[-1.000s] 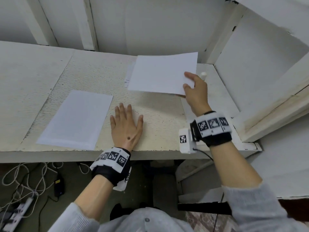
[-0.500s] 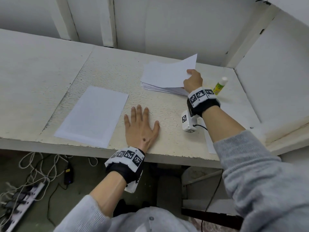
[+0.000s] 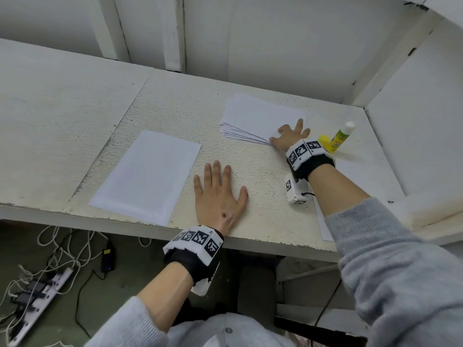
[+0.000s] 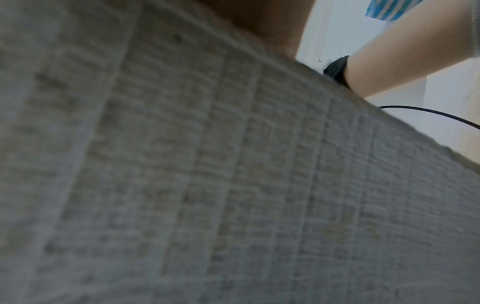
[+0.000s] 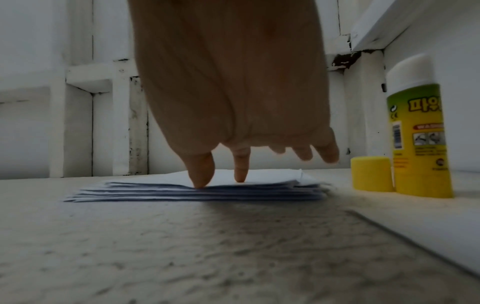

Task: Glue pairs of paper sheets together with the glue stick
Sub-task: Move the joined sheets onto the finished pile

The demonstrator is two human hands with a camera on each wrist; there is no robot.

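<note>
You face a worn white desk [image 3: 75, 101] with a rough, chipped top, boxed in by white panelled walls [image 3: 263, 41] at the far side and right. Below at near left, a power strip [image 3: 37, 294] and tangled cables [image 3: 62, 246] lie on the dark floor [image 3: 130, 269].

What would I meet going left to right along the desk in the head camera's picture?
Single sheet → left hand → paper stack → right hand → yellow cap → glue stick.
</note>
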